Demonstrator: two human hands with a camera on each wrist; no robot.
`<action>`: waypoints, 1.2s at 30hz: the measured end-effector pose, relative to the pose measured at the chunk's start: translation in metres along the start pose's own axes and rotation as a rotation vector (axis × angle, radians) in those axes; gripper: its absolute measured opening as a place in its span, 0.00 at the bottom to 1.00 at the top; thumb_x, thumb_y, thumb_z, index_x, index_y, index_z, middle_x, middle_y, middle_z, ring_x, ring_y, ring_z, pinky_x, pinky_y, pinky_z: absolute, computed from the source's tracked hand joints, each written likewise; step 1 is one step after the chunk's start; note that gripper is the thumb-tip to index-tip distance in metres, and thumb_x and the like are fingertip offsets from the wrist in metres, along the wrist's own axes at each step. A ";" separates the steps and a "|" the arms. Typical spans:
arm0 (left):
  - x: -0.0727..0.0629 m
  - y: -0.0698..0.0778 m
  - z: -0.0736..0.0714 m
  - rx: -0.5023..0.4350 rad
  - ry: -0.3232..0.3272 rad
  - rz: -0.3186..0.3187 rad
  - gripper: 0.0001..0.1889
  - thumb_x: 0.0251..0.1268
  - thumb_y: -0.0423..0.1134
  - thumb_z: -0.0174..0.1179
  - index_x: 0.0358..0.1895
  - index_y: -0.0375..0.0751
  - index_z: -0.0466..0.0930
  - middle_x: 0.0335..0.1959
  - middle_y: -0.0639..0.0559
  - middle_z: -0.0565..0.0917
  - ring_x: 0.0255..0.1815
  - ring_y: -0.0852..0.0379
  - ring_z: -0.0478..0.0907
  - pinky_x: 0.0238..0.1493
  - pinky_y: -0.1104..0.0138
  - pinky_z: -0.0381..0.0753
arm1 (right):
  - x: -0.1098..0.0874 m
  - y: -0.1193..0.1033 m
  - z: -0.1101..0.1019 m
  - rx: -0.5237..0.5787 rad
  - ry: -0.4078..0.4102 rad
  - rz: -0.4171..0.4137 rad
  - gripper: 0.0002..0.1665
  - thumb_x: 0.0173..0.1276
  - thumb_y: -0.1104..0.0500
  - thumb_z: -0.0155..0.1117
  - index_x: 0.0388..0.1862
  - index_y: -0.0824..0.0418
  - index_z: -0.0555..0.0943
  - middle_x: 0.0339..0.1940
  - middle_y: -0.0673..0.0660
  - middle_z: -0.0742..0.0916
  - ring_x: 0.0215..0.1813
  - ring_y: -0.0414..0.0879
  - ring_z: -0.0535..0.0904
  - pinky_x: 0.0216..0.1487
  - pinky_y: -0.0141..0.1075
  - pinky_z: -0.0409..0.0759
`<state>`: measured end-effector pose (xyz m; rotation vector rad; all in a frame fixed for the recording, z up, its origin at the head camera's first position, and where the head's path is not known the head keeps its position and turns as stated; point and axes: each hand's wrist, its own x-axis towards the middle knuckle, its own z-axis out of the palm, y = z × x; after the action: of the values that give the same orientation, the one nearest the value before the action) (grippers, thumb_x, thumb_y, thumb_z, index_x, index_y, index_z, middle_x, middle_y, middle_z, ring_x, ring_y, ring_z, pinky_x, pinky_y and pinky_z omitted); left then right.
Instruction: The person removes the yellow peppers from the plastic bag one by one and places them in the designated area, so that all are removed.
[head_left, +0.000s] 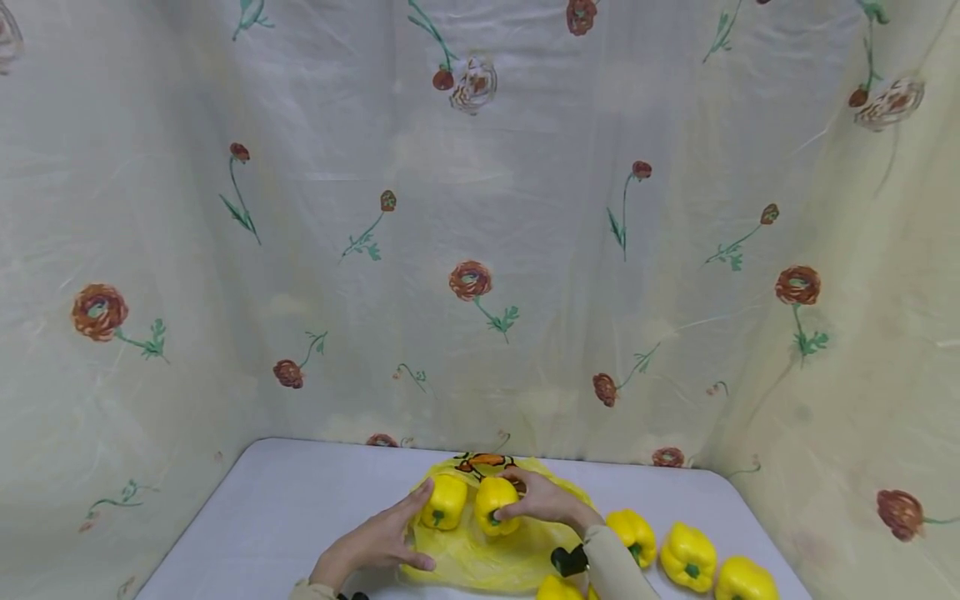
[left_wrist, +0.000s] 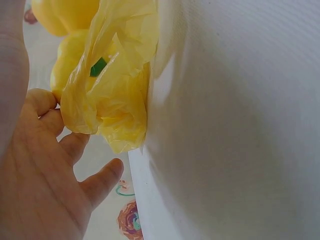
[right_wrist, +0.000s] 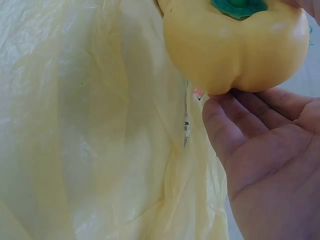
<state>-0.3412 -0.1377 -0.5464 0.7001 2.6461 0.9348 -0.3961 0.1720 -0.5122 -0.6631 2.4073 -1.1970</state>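
My right hand holds a yellow bell pepper over a thin yellow plastic bag spread on the table. In the right wrist view its fingers curl under the pepper, and the green stem end shows at the top. Another bell pepper sits on the bag to the left. Beside it is my left hand, fingers extended and thumb spread apart. From the left wrist, the fingertips of the left hand touch the crumpled bag edge, which partly covers a pepper with a green stem.
Several more yellow peppers lie on the white table to the right, among them one behind the right forearm, a middle pepper and an outer pepper. Another pepper is at the front edge. A flowered curtain surrounds the table.
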 end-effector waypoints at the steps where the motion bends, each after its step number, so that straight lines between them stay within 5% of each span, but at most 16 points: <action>1: 0.000 0.000 0.000 0.000 -0.003 0.000 0.59 0.49 0.66 0.66 0.79 0.55 0.37 0.80 0.52 0.43 0.78 0.41 0.49 0.71 0.40 0.58 | -0.001 0.000 0.000 0.002 0.000 0.001 0.40 0.57 0.49 0.73 0.66 0.59 0.70 0.58 0.55 0.80 0.59 0.51 0.76 0.59 0.48 0.77; 17: 0.001 -0.003 0.001 -0.011 -0.009 -0.002 0.59 0.49 0.65 0.66 0.79 0.54 0.37 0.80 0.51 0.43 0.78 0.40 0.49 0.71 0.39 0.57 | -0.019 -0.005 -0.008 0.012 0.022 0.000 0.43 0.59 0.45 0.71 0.69 0.60 0.67 0.61 0.58 0.78 0.61 0.55 0.75 0.59 0.48 0.78; 36: 0.001 0.000 0.000 -0.006 -0.003 -0.015 0.59 0.49 0.66 0.67 0.79 0.53 0.39 0.80 0.49 0.44 0.77 0.38 0.51 0.69 0.38 0.58 | -0.048 -0.009 -0.018 0.063 0.074 -0.040 0.40 0.61 0.47 0.70 0.68 0.60 0.68 0.59 0.56 0.80 0.57 0.49 0.77 0.56 0.44 0.79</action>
<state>-0.3420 -0.1369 -0.5468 0.6786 2.6415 0.9362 -0.3642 0.2059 -0.4890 -0.6616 2.4161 -1.3296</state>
